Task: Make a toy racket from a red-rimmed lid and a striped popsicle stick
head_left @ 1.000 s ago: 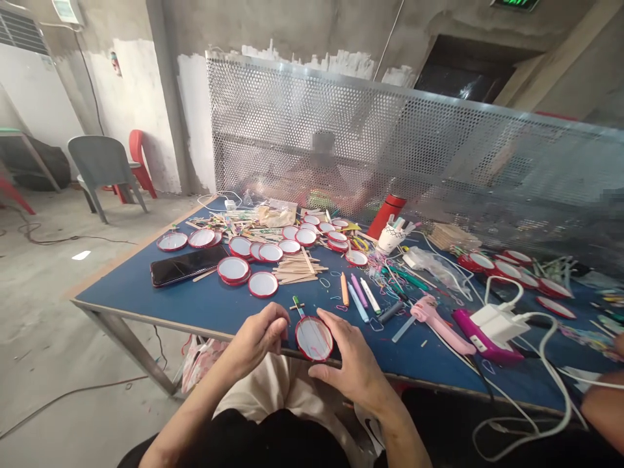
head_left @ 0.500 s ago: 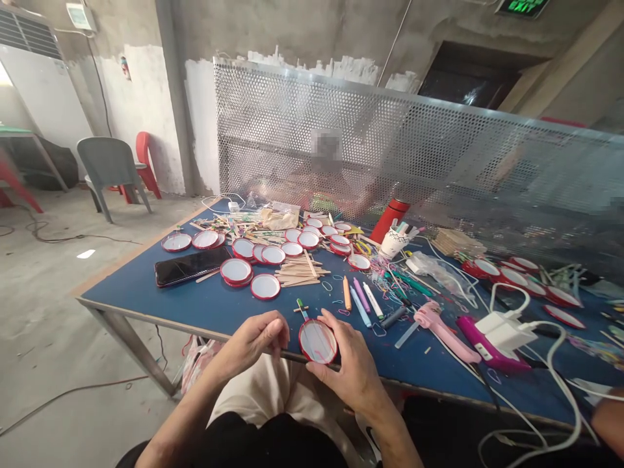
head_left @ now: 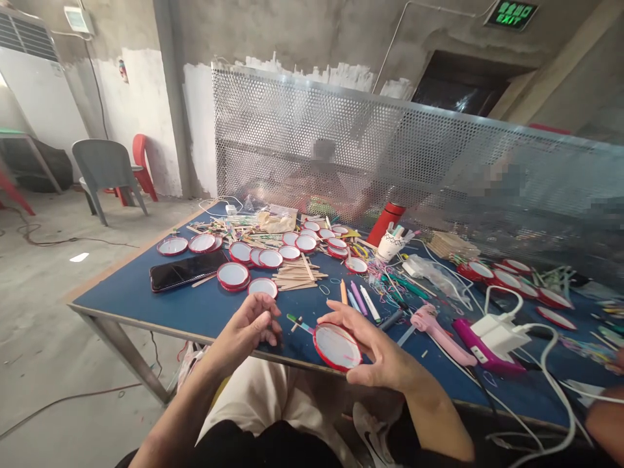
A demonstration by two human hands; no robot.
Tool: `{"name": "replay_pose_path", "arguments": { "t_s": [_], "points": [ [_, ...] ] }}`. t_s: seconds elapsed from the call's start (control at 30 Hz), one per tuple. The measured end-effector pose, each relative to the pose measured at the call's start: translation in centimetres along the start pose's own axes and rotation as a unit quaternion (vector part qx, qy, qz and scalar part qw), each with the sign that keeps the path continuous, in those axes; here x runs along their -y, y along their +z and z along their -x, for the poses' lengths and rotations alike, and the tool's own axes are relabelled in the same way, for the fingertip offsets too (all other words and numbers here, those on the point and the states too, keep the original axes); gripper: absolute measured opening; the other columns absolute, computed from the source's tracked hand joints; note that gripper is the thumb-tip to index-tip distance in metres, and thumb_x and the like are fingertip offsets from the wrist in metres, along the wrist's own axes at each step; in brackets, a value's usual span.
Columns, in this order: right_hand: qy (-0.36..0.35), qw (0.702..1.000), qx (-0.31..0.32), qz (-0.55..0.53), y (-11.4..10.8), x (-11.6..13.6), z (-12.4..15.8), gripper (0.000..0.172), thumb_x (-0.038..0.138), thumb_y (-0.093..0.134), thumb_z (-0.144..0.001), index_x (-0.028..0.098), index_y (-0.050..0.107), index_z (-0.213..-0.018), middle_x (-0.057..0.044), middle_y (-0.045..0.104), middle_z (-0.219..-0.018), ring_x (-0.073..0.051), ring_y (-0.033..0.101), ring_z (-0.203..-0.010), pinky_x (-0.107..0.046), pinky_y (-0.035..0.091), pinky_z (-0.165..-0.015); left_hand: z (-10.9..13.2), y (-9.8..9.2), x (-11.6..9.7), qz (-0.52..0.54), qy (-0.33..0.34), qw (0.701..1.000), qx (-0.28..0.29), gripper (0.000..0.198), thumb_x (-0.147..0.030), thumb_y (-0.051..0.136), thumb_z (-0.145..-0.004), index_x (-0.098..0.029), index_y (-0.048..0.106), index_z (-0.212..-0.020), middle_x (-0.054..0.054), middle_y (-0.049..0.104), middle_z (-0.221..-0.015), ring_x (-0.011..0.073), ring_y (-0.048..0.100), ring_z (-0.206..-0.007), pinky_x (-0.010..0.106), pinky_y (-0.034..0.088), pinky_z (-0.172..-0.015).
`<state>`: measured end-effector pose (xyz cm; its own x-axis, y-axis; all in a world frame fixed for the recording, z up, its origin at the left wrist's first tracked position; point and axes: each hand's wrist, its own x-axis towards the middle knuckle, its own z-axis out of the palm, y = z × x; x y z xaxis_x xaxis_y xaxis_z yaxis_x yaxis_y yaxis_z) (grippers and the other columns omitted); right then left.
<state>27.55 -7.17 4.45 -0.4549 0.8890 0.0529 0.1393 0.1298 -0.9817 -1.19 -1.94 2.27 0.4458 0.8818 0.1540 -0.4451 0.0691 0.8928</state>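
My right hand (head_left: pixel 377 351) grips a round, red-rimmed lid (head_left: pixel 337 346) by its right edge, thumb below and fingers above. Its pale inner face is tilted up, and faint pink marks show on it. A coloured craft stick (head_left: pixel 301 324) with a small crosspiece sticks out from the lid's upper left. To the left of it, my left hand (head_left: pixel 254 323) hovers by the table's front edge, fingers loosely bent and apart, with nothing visible in them. Just behind that hand lies another red-rimmed lid (head_left: pixel 263 287), beside a pile of bare craft sticks (head_left: pixel 295 275).
On the blue table (head_left: pixel 121 290) lie a black phone (head_left: pixel 188 270), several more lids, markers (head_left: pixel 358 298) and rubber bands. A red bottle (head_left: pixel 386 223) stands by a pen cup (head_left: pixel 391 246). To the right are a pink glue gun (head_left: pixel 442 335), a purple power strip (head_left: pixel 487 351) and white cables. A person's arm (head_left: pixel 607 416) shows at far right.
My right hand has moved right with the lid, which now tilts more and has its stick pointing further left. My left hand has shifted slightly left and up, its fingers loosening.
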Motion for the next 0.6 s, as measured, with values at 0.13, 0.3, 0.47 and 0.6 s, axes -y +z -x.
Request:
{"name": "replay_pose_path", "arguments": {
  "t_s": [0.13,0.3,0.47,0.6],
  "points": [
    [-0.019,0.997,0.070,-0.031,-0.9,0.7,-0.9,0.111,0.048,0.094,-0.066,0.030,0.035,-0.158,-0.014,0.053,-0.147,-0.031,0.050,-0.141,-0.048,0.033,-0.119,0.1,-0.3,0.2,0.008,-0.003,1.000,0.027,0.040,-0.055,0.076,-0.089,-0.020,0.065,-0.106,0.003,0.065,-0.099,0.0160,0.068,-0.083,0.026,0.057,-0.069],
    [-0.051,0.979,0.199,0.010,-1.8,0.9,-2.8,0.113,0.035,0.094,-0.064,0.031,0.033,-0.159,-0.013,0.053,-0.150,-0.029,0.053,-0.138,-0.047,0.035,-0.118,-0.6,-1.0,-0.2,0.011,-0.076,0.990,0.115,0.058,-0.072,0.065,-0.089,-0.015,0.069,-0.100,0.009,0.074,-0.088,0.0178,0.068,-0.078,0.029,0.053,-0.073],
    [-0.070,0.951,0.261,0.153,-1.2,4.5,-4.8,0.113,0.027,0.091,-0.063,0.025,0.034,-0.161,-0.013,0.059,-0.146,-0.030,0.058,-0.133,-0.045,0.040,-0.115,-1.7,-1.8,-1.2,-0.046,-0.158,0.965,0.202,0.068,-0.079,0.070,-0.079,-0.015,0.072,-0.100,0.011,0.078,-0.090,0.0188,0.069,-0.077,0.028,0.050,-0.074],
    [-0.085,0.926,0.274,0.246,0.7,8.2,-5.6,0.096,0.013,0.084,-0.063,0.023,0.051,-0.152,-0.009,0.065,-0.139,-0.027,0.060,-0.129,-0.038,0.043,-0.113,-2.6,-1.8,-2.3,-0.099,-0.221,0.934,0.262,0.071,-0.079,0.084,-0.060,-0.017,0.073,-0.095,0.006,0.077,-0.086,0.0182,0.067,-0.075,0.030,0.050,-0.076]
  ]
}}
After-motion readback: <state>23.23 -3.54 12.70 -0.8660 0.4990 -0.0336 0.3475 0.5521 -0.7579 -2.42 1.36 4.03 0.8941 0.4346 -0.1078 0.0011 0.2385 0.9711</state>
